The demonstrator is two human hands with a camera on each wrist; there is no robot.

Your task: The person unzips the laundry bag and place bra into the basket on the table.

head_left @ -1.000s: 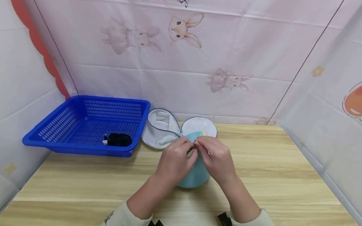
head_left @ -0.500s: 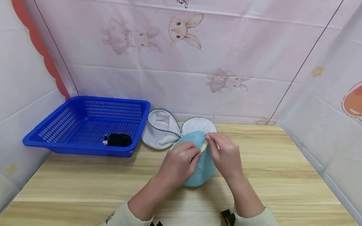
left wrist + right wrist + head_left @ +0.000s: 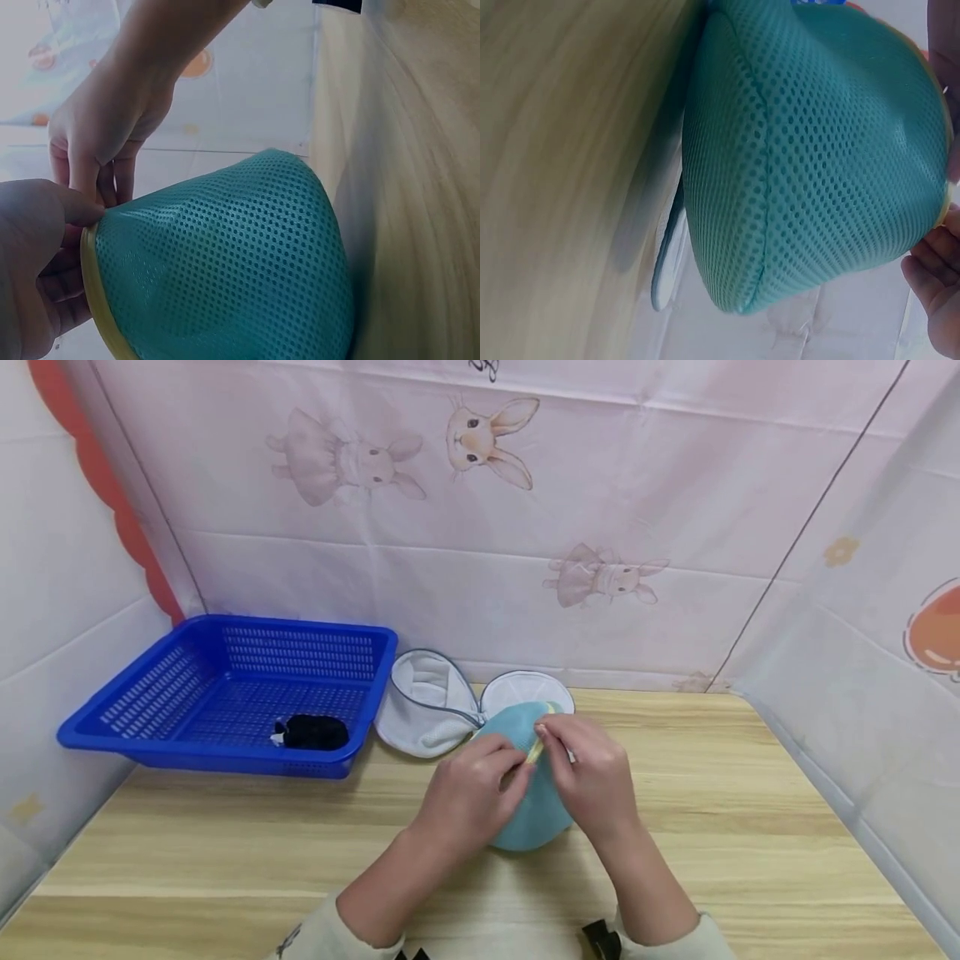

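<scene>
A teal mesh laundry bag (image 3: 534,810) with a yellow edge stands on the table between my hands. In the head view my left hand (image 3: 468,789) pinches the yellow edge on its near side. Slightly farther along that edge, the fingers of my right hand (image 3: 596,772) pinch it too. The left wrist view shows the bag's mesh side (image 3: 225,247) bulging out, with thumb and fingers at the yellow rim (image 3: 97,292). Seen from the right wrist, a seam runs round the bag's base (image 3: 727,165). My hands hide part of the rim.
A blue plastic basket (image 3: 225,760) stands at the left, holding a black bundle (image 3: 311,732) with a white tip. Behind the teal bag lies a white mesh laundry bag (image 3: 420,727) with dark piping, its round lid (image 3: 525,689) folded open. Printed cloth walls (image 3: 645,635) enclose the table.
The hands moved apart along the yellow edge, the right hand going rightward, then slightly back. The teal bag turned and shifted a little right. Basket and white bag stayed put.
</scene>
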